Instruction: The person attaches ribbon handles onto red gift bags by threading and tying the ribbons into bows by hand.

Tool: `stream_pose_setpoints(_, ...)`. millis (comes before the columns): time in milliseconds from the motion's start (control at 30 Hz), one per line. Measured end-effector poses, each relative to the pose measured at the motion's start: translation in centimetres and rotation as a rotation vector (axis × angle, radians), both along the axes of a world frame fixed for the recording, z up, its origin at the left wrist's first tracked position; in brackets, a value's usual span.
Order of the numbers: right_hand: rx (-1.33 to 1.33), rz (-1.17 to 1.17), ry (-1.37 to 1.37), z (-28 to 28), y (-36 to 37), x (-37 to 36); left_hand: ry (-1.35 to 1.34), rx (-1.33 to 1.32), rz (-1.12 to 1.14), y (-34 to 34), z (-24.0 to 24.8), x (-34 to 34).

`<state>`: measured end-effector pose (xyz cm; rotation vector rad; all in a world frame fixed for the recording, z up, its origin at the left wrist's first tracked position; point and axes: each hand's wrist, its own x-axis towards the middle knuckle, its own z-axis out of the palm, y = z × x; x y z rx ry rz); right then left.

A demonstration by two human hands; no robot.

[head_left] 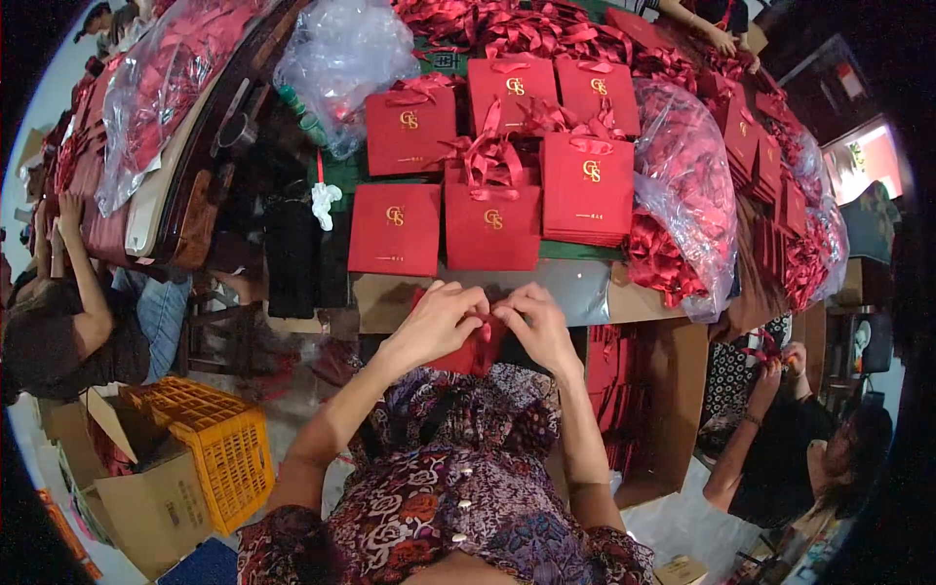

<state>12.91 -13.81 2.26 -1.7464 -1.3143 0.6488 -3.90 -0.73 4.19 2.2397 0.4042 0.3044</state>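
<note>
Close to my body, at the table's near edge, both my hands meet over a red paper gift bag [466,363]. My left hand [445,320] pinches a red ribbon [487,332] at the bag's top, fingers curled. From the other side my right hand [534,324] also closes finger and thumb on the ribbon, its tips almost touching those of the left. The lower part of the bag hangs in front of my patterned dress. Just beyond my hands stand red bags [492,229] with gold print, and a flat red stack [394,230] lies beside them.
A clear plastic sack [682,185] of red ribbons sits to the right, with loose ribbons [526,27] at the back. A cardboard box [673,409] of red bags stands by my right arm. An orange crate [229,458] is at lower left. Other people work left, right and far.
</note>
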Motion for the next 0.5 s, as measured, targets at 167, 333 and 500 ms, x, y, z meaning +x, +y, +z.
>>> stream_pose_setpoints(167, -0.042, 0.052, -0.031, -0.1, 0.3, 0.8, -0.094, 0.311, -0.041, -1.0, 0.3, 0.3)
stream_pose_setpoints(333, -0.077, 0.132, 0.05, 0.0, 1.2, 2.0, -0.192, 0.451, -0.018, -1.2, 0.5, 1.0)
stream_pose_setpoints(500, 0.092, -0.169, 0.364, -1.8, 1.8, 0.1, -0.094, 0.25, -0.014, -0.7, 1.1, 0.9)
